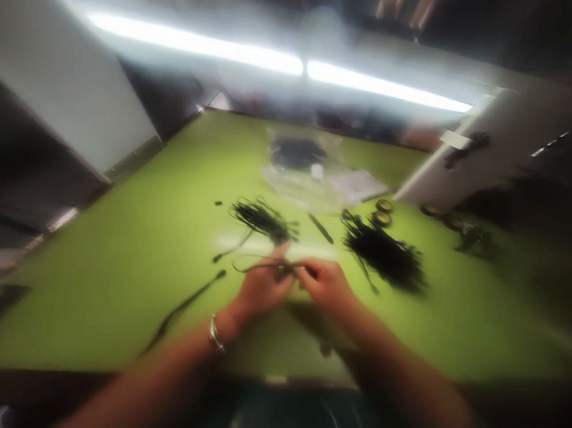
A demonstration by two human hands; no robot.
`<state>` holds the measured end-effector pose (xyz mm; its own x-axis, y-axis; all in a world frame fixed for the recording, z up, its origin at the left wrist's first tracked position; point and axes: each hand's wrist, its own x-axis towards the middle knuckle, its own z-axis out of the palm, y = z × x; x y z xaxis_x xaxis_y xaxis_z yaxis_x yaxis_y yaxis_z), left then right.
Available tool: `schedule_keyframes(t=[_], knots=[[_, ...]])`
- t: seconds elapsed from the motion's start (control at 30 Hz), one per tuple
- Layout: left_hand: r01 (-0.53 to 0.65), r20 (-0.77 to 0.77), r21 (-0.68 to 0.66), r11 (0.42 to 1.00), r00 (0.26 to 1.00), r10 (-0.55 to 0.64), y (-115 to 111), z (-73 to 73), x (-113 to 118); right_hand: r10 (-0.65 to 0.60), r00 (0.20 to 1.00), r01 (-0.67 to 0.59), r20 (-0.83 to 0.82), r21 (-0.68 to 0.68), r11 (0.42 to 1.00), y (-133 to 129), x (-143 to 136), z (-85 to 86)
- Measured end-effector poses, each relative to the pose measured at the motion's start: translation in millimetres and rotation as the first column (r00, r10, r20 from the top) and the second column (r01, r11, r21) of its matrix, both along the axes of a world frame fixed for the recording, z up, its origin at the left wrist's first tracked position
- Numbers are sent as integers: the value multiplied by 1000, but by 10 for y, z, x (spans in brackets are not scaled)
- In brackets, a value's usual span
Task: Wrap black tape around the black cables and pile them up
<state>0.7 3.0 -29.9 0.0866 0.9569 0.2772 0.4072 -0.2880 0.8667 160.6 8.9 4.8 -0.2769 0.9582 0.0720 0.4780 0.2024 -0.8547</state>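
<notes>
From my remote seat, I see a bright green table through a blurred head view. Near its middle, the left hand and right hand meet, pinching a thin dark cable that loops leftward; blur hides the exact fingertip contact. A metallic bracelet circles the left wrist. Just beyond the left hand I see a smaller cable bundle; a larger cable bundle lies to the right. Between them rests a slim dark tool. Farther back sits a clear plastic bag, beneath two glowing light tubes.
</notes>
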Motion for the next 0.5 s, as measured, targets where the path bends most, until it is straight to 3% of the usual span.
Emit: schedule_keyframes(t=[0.07,0.13,0.33,0.5], knots=[[30,-51,111,993,998,-25,-7,-28,-4,-22,998,22,58,6,1000,-3,-3,-6],[61,-68,140,988,996,-51,-4,-33,-7,-39,992,35,119,39,999,0,-4,-13],[98,119,-80,992,989,-88,-12,70,25,-86,996,87,-14,60,994,76,3,-58],[173,338,-242,955,937,-84,-102,98,77,-139,978,122,-156,-112,986,152,35,-31]])
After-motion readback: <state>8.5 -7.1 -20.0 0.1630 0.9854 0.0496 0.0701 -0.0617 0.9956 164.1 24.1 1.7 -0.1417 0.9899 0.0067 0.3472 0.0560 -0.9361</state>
